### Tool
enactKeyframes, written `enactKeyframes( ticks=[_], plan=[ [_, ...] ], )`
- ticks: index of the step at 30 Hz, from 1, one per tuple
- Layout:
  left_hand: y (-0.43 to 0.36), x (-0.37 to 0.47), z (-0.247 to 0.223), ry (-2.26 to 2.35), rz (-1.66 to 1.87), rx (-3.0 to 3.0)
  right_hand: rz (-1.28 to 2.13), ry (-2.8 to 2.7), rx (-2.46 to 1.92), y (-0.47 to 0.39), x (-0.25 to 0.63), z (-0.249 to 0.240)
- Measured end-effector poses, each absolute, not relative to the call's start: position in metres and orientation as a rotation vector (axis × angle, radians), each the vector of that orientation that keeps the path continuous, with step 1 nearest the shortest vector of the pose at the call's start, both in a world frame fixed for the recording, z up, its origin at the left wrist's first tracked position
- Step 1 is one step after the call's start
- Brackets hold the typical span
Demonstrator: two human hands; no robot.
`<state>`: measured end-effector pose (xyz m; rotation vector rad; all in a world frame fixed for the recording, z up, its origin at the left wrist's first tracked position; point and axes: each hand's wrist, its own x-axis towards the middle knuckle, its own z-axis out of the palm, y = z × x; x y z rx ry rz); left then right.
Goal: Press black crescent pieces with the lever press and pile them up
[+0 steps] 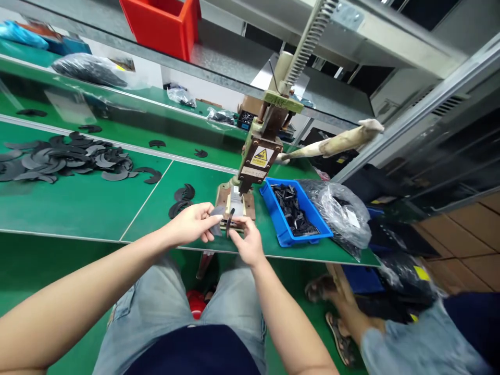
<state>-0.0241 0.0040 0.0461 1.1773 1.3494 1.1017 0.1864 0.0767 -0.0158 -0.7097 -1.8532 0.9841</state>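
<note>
Between finger and thumb, my left hand (197,223) pinches a dark grey curved plastic piece (216,221). Close beside it, my right hand (247,240) grips a thin black plastic piece (229,223), seen nearly edge-on. Both hands are just in front of the base of a hand press (261,156), which has a warning label and a long lever (332,146) out to the right. A few black curved pieces (184,192) lie on the green bench left of the press. Whether the two held pieces touch, I cannot tell.
A large heap of curved pieces (66,156) spreads over the left of the bench (148,208). Right of the press stands a blue bin (283,237) of small black parts, with a clear plastic bag (351,208) beside it. A red bin (164,26) sits on the shelf. Another person's leg (351,302) is at right.
</note>
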Motion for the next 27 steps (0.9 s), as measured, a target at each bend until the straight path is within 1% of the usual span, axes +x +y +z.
enactKeyframes(
  ticks=[4,9,14,18,20,23,25,27],
  plan=[
    [-0.016,-0.010,0.047,1.340,1.069,1.159,1.061,-1.813,-0.710,0.058,0.170,-0.019],
    [-0.029,-0.008,0.053,1.266,1.072,1.125,1.021,-1.805,-0.710,0.042,0.168,-0.013],
    [-0.026,-0.020,0.053,1.202,0.964,1.032,0.945,-1.901,-0.670,0.036,0.172,-0.007],
    [-0.024,-0.027,0.047,1.312,0.956,1.174,0.800,-2.038,-0.634,0.039,0.182,0.007],
    [-0.027,-0.028,0.046,1.442,1.044,1.292,0.722,-2.100,-0.622,0.039,0.187,0.011],
    [-0.036,-0.023,0.050,1.655,1.184,1.622,0.643,-2.175,-0.598,0.039,0.192,0.012],
    [-0.039,-0.017,0.050,1.664,1.172,1.827,0.613,-2.210,-0.579,0.038,0.194,0.010],
    [-0.039,-0.013,0.047,1.599,1.148,1.850,0.572,-2.237,-0.541,0.037,0.195,0.008]
  ],
)
